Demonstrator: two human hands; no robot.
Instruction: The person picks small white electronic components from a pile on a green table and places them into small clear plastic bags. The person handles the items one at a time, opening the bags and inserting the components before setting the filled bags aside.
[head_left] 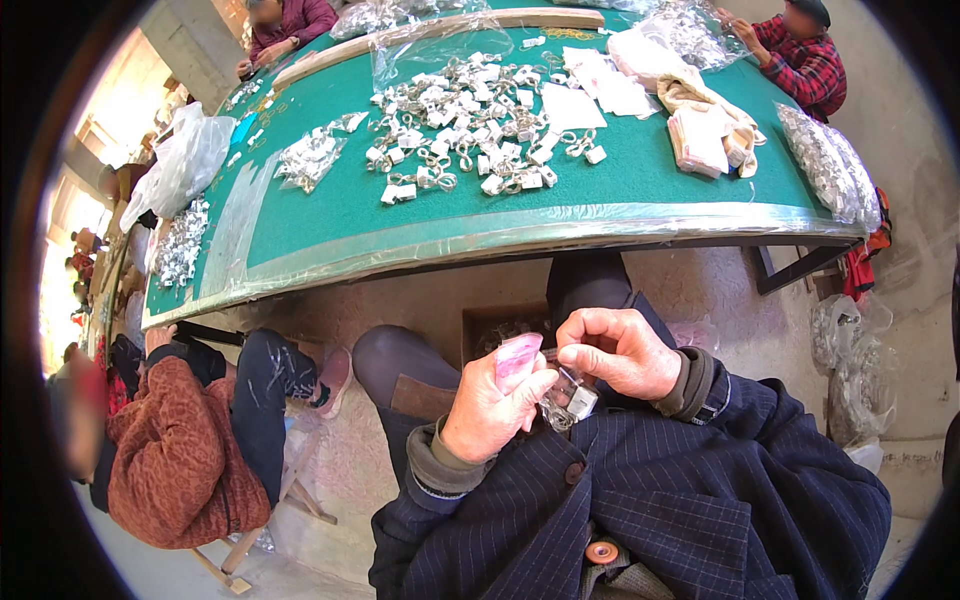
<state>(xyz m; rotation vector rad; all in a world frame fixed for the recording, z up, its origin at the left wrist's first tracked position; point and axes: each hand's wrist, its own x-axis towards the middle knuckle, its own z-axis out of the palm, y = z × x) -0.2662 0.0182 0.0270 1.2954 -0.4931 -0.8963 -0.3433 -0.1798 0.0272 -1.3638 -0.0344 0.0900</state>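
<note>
Over my lap, both hands meet at a small clear plastic bag point(562, 392). A white block-shaped piece point(582, 402) with a silvery looped part shows at its lower end. My left hand point(488, 408) is closed on the bag's left side, thumb pressed inward. Something pink and thin point(518, 360) covers or lies against its fingers; I cannot tell whether it is a wrap or a sheet. My right hand point(628, 352) pinches the bag's upper edge between thumb and forefinger.
A green-covered table point(400, 215) stands ahead, with a pile of white pieces with silvery loops point(470, 125). Filled clear bags point(825, 165) lie at its right end, beside folded cloth gloves point(705, 125). A co-worker in a rust-coloured sweater point(185, 450) sits at left; two others sit across.
</note>
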